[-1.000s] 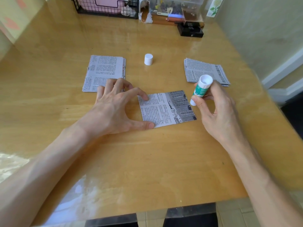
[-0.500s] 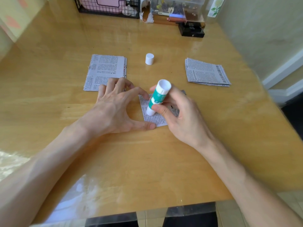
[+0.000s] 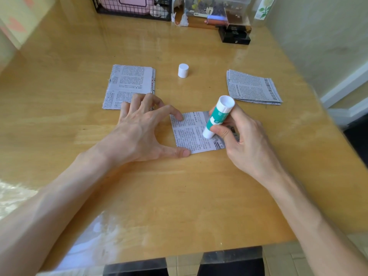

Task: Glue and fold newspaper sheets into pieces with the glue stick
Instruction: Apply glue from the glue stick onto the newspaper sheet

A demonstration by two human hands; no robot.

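Glue stick [image 3: 217,118] tilted, lower end on the newspaper sheet [image 3: 191,136] in the middle of the desk [image 3: 179,196]
The right hand [image 3: 245,142] curls thumb and fingers round the stick; the left hand [image 3: 139,134], fingers spread and grasping nothing, presses forefinger and thumb tips on the sheet's left edge. Toward the far edge a white cap [image 3: 183,70] stands between the left stack [image 3: 129,84] and right stack [image 3: 253,87] of newspaper pieces

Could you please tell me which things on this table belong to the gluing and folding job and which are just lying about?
Part of the job: glue stick, gripped by the right hand; newspaper sheet, pressed by the left hand; white cap; left newspaper stack; right newspaper stack.
Lying about: wire basket; clear box; black box.
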